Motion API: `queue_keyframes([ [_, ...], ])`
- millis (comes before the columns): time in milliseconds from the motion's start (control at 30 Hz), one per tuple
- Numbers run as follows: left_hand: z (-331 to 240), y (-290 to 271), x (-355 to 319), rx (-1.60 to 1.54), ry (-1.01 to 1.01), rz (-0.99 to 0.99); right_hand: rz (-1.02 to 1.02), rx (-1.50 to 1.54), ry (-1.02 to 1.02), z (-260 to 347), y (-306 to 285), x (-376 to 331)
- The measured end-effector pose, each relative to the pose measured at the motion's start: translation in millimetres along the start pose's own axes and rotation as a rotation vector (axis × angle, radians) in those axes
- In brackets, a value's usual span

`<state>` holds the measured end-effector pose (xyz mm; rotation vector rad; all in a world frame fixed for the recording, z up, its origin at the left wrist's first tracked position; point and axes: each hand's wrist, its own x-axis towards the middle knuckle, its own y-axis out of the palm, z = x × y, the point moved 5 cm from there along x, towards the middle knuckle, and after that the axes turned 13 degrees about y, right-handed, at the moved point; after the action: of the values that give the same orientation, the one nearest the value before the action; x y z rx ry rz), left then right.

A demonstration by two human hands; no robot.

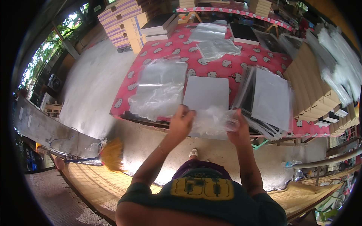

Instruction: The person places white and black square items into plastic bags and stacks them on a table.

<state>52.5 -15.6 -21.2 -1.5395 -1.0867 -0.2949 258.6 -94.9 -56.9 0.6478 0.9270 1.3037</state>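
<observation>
Between my two hands stretches a crinkled clear plastic bag (212, 121) at the table's near edge. My left hand (182, 121) is closed at the bag's left side, and my right hand (239, 128) grips its right side. Just beyond the bag lies a flat white rectangular sheet or board (206, 92); the bag covers its near end, and I cannot tell whether the sheet is inside it. To the left rests a pile of clear plastic bags (160, 90). On the right is a stack of white and dark flat pieces in clear plastic (270, 98).
A pink patterned cloth (124, 88) covers the table. Farther back are more plastic sleeves (218, 49), a black-topped stack (243, 33) and piled cartons (124, 28). Brown cardboard pieces (311, 75) line the right side. A yellow broom (112, 154) is at lower left.
</observation>
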Motion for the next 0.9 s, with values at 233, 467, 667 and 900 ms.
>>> queue_keyframes([
  [233, -55, 5, 34, -0.2, 0.358, 0.393, 0.474, -1.538, -0.319, -1, 80, -32],
  [467, 7, -29, 27, 0.133, 0.023, 0.445, -0.476, -2.214, -0.137, 72, 5, -43],
  [667, -6, -45, 43, -0.445, 0.058, 0.067, -0.031, -1.701, -0.029, 57, -32, -35],
  [900, -14, -34, 39, -1.095, -0.354, -0.202, 0.227, -1.538, -0.662, 38, 36, -52],
])
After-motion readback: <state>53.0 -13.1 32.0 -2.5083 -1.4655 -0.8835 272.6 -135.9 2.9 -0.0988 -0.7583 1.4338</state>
